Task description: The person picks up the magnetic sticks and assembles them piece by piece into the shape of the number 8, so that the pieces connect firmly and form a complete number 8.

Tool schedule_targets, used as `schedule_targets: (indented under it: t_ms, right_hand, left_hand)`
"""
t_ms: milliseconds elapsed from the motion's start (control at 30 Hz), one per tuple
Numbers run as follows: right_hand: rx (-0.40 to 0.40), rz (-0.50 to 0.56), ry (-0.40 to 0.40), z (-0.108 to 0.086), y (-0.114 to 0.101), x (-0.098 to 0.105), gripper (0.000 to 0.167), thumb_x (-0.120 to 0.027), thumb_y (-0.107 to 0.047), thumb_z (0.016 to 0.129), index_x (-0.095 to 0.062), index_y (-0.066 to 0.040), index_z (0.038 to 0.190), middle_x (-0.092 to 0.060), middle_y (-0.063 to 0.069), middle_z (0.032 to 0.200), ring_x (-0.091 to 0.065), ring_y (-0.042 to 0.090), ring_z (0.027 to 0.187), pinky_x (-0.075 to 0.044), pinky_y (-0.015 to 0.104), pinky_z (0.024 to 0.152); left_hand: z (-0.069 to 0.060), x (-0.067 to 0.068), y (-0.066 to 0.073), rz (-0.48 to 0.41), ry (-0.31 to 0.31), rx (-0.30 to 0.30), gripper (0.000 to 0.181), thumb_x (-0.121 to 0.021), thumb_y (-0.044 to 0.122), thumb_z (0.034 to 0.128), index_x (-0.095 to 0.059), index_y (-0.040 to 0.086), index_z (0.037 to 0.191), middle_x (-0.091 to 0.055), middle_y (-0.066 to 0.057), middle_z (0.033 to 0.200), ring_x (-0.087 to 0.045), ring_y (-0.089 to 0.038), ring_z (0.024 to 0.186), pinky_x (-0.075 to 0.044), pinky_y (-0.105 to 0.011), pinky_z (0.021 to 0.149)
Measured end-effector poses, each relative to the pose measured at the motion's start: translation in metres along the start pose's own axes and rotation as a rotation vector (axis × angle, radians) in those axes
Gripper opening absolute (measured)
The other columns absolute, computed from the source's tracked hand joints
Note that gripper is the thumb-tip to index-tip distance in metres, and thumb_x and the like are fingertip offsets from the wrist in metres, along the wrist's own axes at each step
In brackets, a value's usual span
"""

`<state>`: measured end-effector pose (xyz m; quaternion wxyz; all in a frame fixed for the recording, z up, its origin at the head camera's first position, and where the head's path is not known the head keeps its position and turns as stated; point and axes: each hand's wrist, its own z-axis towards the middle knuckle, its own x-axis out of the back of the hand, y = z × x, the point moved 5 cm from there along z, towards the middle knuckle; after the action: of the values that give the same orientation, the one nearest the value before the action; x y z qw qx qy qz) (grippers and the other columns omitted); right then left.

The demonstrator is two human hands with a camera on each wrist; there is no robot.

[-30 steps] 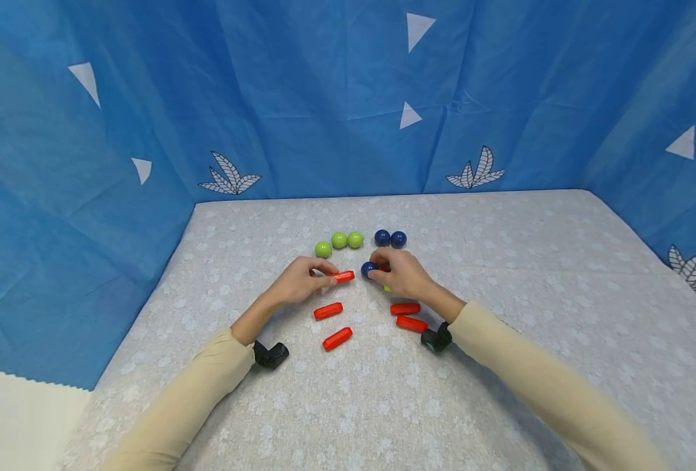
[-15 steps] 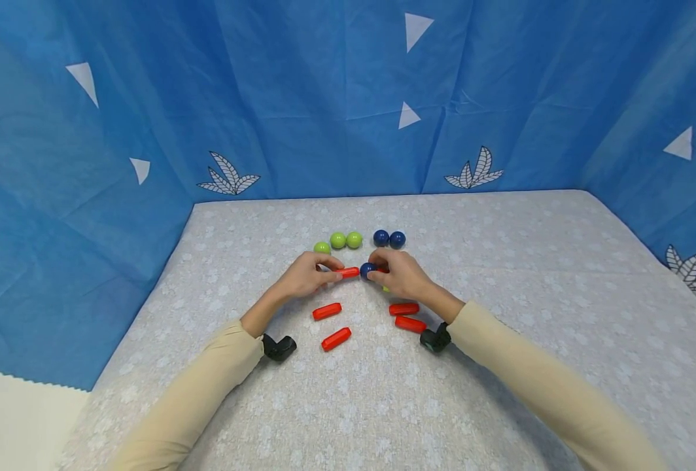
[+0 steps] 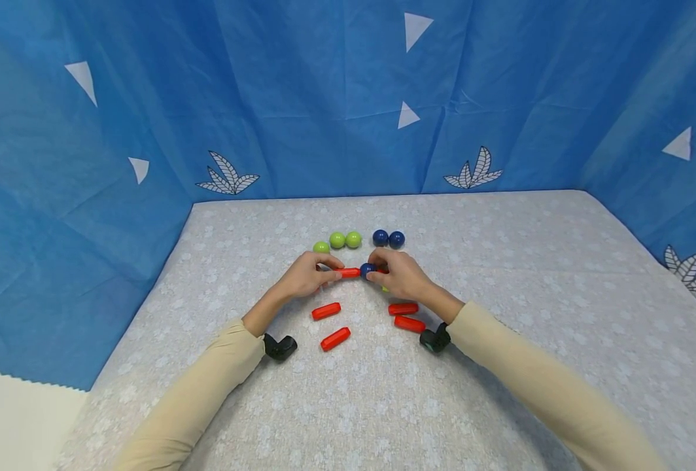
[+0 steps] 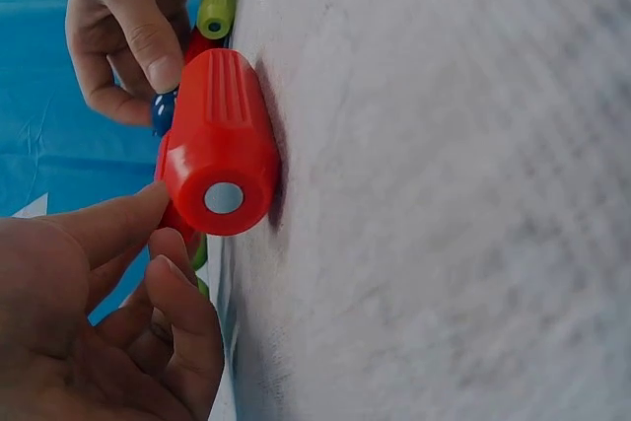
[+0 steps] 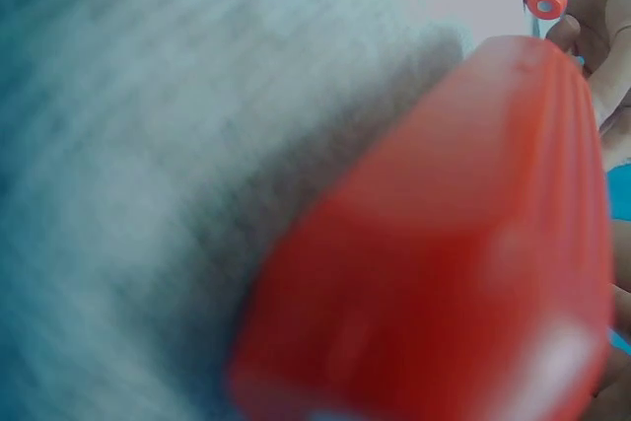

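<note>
My left hand (image 3: pixel 305 275) pinches a red magnetic rod (image 3: pixel 350 272) between thumb and fingers, above the middle of the table. The rod's right end meets a dark blue ball (image 3: pixel 366 269). That ball is pinched by my right hand (image 3: pixel 405 275). A bit of red shows between the right fingers, and a green piece (image 3: pixel 386 288) peeks out under them; the hand hides most of both. In the left wrist view, a ridged green rod (image 4: pixel 217 2) appears beside the right hand. A loose red rod (image 4: pixel 222 135) with a metal disc in its end fills the foreground there.
Two loose red rods, one upper (image 3: pixel 326 311) and one lower (image 3: pixel 335 339), lie nearer me on the left. Another pair, upper (image 3: pixel 403 309) and lower (image 3: pixel 409 324), lies by the right wrist. Green balls (image 3: pixel 337 240) and blue balls (image 3: pixel 380 238) sit behind the hands.
My left hand has moved slightly right with its red rod, closing the gap so the rod meets the blue ball. The right hand stays nearly still.
</note>
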<state>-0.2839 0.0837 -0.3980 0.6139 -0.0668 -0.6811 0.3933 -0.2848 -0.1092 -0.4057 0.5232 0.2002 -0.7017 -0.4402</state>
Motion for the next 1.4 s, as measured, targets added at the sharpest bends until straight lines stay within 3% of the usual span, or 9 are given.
schedule_targets:
  t_ms: [300,567,967,1233,1400]
  right_hand:
    - [0.000,-0.005,-0.001,0.001,0.001,0.000,0.023,-0.070,-0.014,0.094,-0.063,-0.003,0.113,-0.068,0.012,0.109,-0.062,0.026,0.099,-0.050,0.042,0.089]
    - [-0.013,0.000,-0.005,-0.001,0.000,0.000,0.021,-0.070,-0.014,0.094,-0.062,-0.004,0.111,-0.068,0.011,0.107,-0.062,0.025,0.097,-0.050,0.041,0.088]
    - [-0.023,0.013,-0.004,-0.001,0.001,-0.002,0.019,-0.069,-0.014,0.094,-0.061,-0.005,0.109,-0.067,0.010,0.105,-0.061,0.023,0.093,-0.050,0.039,0.084]
    - [-0.035,0.010,-0.007,0.000,0.002,-0.003,0.020,-0.069,-0.014,0.095,-0.061,-0.004,0.110,-0.067,0.010,0.106,-0.061,0.023,0.094,-0.050,0.039,0.085]
    - [-0.031,0.009,-0.006,0.000,0.001,-0.003,0.019,-0.069,-0.013,0.094,-0.061,-0.004,0.109,-0.067,0.010,0.105,-0.061,0.023,0.095,-0.050,0.039,0.085]
  left_hand:
    - [0.001,0.000,-0.004,0.009,0.014,0.018,0.021,-0.068,0.015,0.0948,-0.071,0.008,0.114,-0.066,-0.009,0.109,-0.056,-0.020,0.061,-0.045,-0.029,0.053]
    - [0.002,0.005,-0.008,-0.015,0.021,0.030,0.023,-0.068,0.015,0.0944,-0.071,0.005,0.115,-0.067,-0.011,0.111,-0.059,-0.020,0.068,-0.047,-0.029,0.055]
    - [0.003,0.029,-0.011,-0.109,0.219,0.023,0.022,-0.067,0.017,0.0957,-0.070,0.003,0.113,-0.067,-0.009,0.101,-0.058,-0.031,0.074,-0.045,-0.031,0.055]
    - [0.011,0.038,-0.016,-0.128,0.321,0.105,0.034,-0.069,0.019,0.0940,-0.064,0.005,0.124,-0.060,-0.012,0.121,-0.059,-0.027,0.083,-0.045,-0.033,0.065]
    - [0.018,0.035,-0.021,-0.127,0.280,0.162,0.043,-0.070,0.019,0.0938,-0.059,0.006,0.134,-0.054,-0.015,0.134,-0.061,-0.030,0.096,-0.049,-0.036,0.074]
